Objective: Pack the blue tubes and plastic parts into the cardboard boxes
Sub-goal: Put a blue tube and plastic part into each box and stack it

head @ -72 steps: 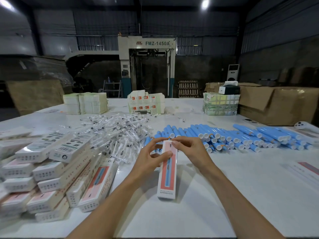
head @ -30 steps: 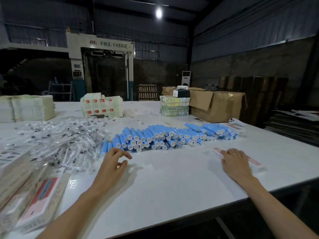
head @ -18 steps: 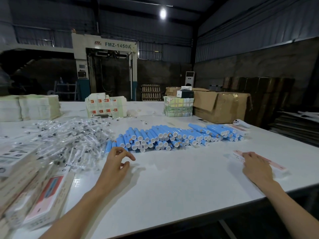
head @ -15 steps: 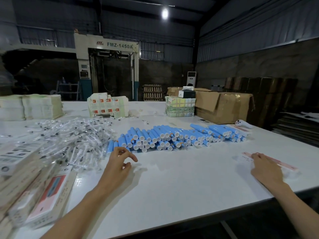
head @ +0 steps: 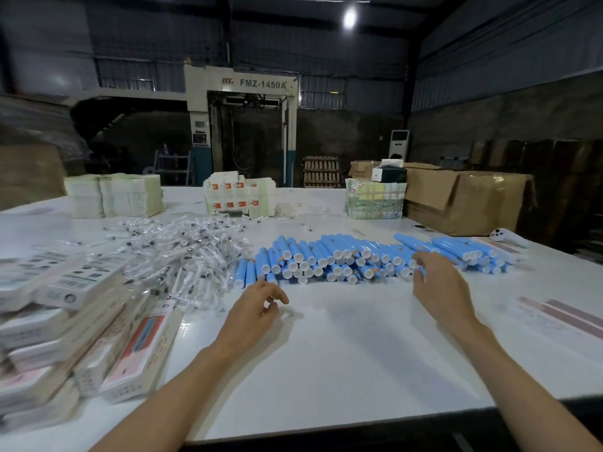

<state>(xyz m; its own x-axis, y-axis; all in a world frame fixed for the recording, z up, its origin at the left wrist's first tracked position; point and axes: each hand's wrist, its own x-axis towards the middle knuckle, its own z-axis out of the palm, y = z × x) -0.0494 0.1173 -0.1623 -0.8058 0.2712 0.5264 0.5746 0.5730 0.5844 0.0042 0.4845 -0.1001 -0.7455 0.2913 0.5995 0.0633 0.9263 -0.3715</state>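
While both hands hover over the white table (head: 326, 370), nothing is clamped in either one.

Left hand (head: 251, 313): raised just above the table near the left end of the tube pile; fingers curled loosely, grip apart and empty.

Right hand (head: 440, 288): reaching to the near edge of the tube pile; fingertips (head: 419, 261) spread and touching or just over the caps, grip apart, nothing clamped.

Blue tubes (head: 342, 259): a long loose heap lying across the middle of the table, white caps mostly facing the person.

Plastic parts (head: 182, 252): a tangled pile of clear wrapped pieces, just left of the tubes and touching their left end.

Filled boxes (head: 81, 324): slim white-and-red cartons stacked untidily at the left edge of the table.

Flat box (head: 567, 316): a pinkish unfolded carton lying at the right edge, well apart from both hands.

Far side of the table: stacks of flat cartons (head: 114, 195), a white bundle with red marks (head: 239, 197), a strapped bundle (head: 375, 202) and a big brown carton (head: 470, 199).

Background: a machine (head: 241, 125) marked FMZ-1450A.
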